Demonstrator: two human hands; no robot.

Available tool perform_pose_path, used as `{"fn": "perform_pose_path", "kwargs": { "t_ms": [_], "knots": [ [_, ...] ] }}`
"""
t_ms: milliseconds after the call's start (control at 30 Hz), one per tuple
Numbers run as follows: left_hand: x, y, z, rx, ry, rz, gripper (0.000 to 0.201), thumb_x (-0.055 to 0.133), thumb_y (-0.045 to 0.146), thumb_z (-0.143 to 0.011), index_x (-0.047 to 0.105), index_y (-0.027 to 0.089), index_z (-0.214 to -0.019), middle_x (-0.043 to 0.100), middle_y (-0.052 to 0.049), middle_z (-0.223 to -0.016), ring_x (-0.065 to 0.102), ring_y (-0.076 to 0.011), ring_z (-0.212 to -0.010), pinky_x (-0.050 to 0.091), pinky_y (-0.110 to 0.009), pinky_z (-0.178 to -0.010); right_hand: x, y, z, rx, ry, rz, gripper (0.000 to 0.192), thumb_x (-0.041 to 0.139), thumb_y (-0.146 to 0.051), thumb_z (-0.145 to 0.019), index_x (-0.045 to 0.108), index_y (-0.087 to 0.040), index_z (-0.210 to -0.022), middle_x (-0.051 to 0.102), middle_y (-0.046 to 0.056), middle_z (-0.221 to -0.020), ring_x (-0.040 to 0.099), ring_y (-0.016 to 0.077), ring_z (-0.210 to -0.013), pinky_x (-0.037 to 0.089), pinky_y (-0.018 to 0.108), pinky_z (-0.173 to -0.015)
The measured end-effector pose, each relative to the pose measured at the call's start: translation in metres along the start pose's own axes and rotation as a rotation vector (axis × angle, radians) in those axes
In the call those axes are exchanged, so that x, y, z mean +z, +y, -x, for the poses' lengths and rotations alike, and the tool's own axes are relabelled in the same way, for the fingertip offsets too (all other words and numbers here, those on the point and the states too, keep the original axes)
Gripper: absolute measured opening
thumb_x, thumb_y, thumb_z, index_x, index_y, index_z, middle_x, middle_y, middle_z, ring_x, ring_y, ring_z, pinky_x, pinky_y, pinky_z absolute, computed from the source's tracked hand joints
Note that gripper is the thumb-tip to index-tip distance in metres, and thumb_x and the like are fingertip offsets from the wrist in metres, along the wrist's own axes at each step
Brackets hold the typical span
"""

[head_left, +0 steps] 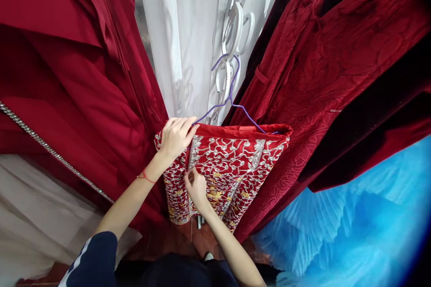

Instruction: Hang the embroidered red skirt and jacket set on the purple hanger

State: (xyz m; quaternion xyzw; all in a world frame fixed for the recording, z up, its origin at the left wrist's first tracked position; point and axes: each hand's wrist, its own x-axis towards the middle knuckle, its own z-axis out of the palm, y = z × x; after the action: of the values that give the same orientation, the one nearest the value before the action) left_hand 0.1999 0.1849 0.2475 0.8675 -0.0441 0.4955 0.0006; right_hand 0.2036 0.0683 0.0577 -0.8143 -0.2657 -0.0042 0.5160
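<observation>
A red strapless bodice (232,157) with silver and gold embroidery hangs in front of me from a purple wire hanger (230,97). My left hand (177,138) is closed over its upper left edge, beside the hanger's left arm. Lower down, my right hand (196,188) is against the embroidered front, thumb and forefinger pinched together. Whatever lies between those fingertips is too small to make out. The hanger's hook catches on a white curled metal frame (235,31).
Dark red satin clothing (67,80) hangs at left, above pale fabric (23,215). On the right hang a red patterned garment (310,80) and dark velvet, with a bright blue pleated skirt (323,228) below. White curtains (195,31) stand behind. Reddish floor (168,242) shows underneath.
</observation>
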Motion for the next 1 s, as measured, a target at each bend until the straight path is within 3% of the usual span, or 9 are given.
{"fn": "perform_pose_path", "kwargs": {
  "t_ms": [100,167,200,300,400,567,733,867,1000],
  "knots": [
    [0.005,-0.001,0.043,-0.088,0.329,0.002,0.039,0.06,0.032,-0.091,0.055,0.019,-0.128,0.064,-0.017,-0.124,0.06,-0.0289,-0.116,0.047,-0.046,-0.096,-0.005,-0.002,-0.002,0.051,-0.119,-0.203,0.023,0.05,-0.036,-0.089,0.058,-0.02,-0.073,0.063,0.0,-0.061,0.056,0.0136,-0.054,0.042,0.023,-0.056],
    [0.017,-0.001,0.092,-0.139,0.498,0.042,0.026,0.057,0.024,-0.09,0.057,0.023,-0.116,0.067,-0.012,-0.105,0.065,-0.0255,-0.099,0.052,-0.045,-0.087,-0.01,-0.002,-0.006,0.051,-0.187,-0.254,0.028,0.049,-0.038,-0.089,0.06,-0.02,-0.071,0.06,-0.001,-0.055,0.054,0.0127,-0.049,0.041,0.022,-0.051],
    [0.025,0.001,0.121,-0.165,0.493,0.084,0.018,0.054,0.021,-0.089,0.058,0.022,-0.107,0.066,-0.01,-0.092,0.066,-0.0238,-0.088,0.054,-0.042,-0.08,-0.013,-0.002,-0.008,0.051,-0.212,-0.278,0.029,0.05,-0.04,-0.089,0.061,-0.019,-0.071,0.059,-0.002,-0.054,0.052,0.0122,-0.047,0.04,0.022,-0.049],
    [0.051,0.011,0.2,-0.273,0.11,0.188,0.005,0.054,0.021,-0.087,0.057,0.022,-0.084,0.064,-0.007,-0.077,0.066,-0.0204,-0.076,0.055,-0.033,-0.07,-0.02,-0.004,-0.012,0.05,-0.246,-0.335,0.031,0.057,-0.044,-0.086,0.064,-0.019,-0.069,0.058,-0.002,-0.054,0.049,0.0108,-0.047,0.039,0.022,-0.049],
    [0.073,0.023,0.246,-0.382,-0.186,0.128,0.012,0.06,0.033,-0.084,0.062,0.021,-0.083,0.071,-0.011,-0.085,0.07,-0.0246,-0.085,0.056,-0.034,-0.077,-0.022,-0.008,-0.012,0.05,-0.257,-0.37,0.032,0.062,-0.047,-0.083,0.065,-0.018,-0.068,0.062,-0.001,-0.059,0.051,0.0106,-0.052,0.041,0.022,-0.053],
    [0.09,0.026,0.245,-0.557,-0.286,0.064,0.016,0.055,0.027,-0.087,0.067,0.017,-0.089,0.075,-0.016,-0.091,0.073,-0.0286,-0.092,0.055,-0.035,-0.08,-0.02,-0.014,-0.008,0.061,-0.268,-0.398,0.034,0.067,-0.05,-0.079,0.065,-0.018,-0.065,0.055,-0.003,-0.052,0.043,0.0093,-0.048,0.033,0.02,-0.047],
    [0.091,0.03,0.232,-0.587,-0.32,0.076,0.022,0.047,0.017,-0.088,0.067,0.018,-0.08,0.075,-0.012,-0.08,0.072,-0.0234,-0.07,0.05,-0.029,-0.063,-0.014,-0.016,-0.002,0.095,-0.243,-0.459,0.04,0.065,-0.055,-0.079,0.06,-0.018,-0.064,0.052,-0.004,-0.048,0.041,0.0087,-0.044,0.032,0.02,-0.044],
    [0.091,0.038,0.237,-0.602,-0.329,0.079,0.027,0.044,0.015,-0.09,0.069,0.02,-0.082,0.076,-0.011,-0.081,0.072,-0.0218,-0.068,0.048,-0.028,-0.059,-0.014,-0.027,0.004,0.142,-0.214,-0.555,0.041,0.057,-0.056,-0.086,0.062,-0.018,-0.071,0.051,-0.005,-0.046,0.04,0.0086,-0.038,0.034,0.021,-0.041],
    [0.094,0.044,0.24,-0.607,-0.335,0.098,0.025,0.048,0.02,-0.091,0.072,0.02,-0.096,0.077,-0.01,-0.086,0.072,-0.0219,-0.07,0.049,-0.028,-0.061,-0.029,-0.054,0.003,0.173,-0.163,-0.739,0.037,0.061,-0.052,-0.087,0.062,-0.018,-0.074,0.054,-0.005,-0.047,0.041,0.0077,-0.035,0.034,0.021,-0.039]
  ]
}}
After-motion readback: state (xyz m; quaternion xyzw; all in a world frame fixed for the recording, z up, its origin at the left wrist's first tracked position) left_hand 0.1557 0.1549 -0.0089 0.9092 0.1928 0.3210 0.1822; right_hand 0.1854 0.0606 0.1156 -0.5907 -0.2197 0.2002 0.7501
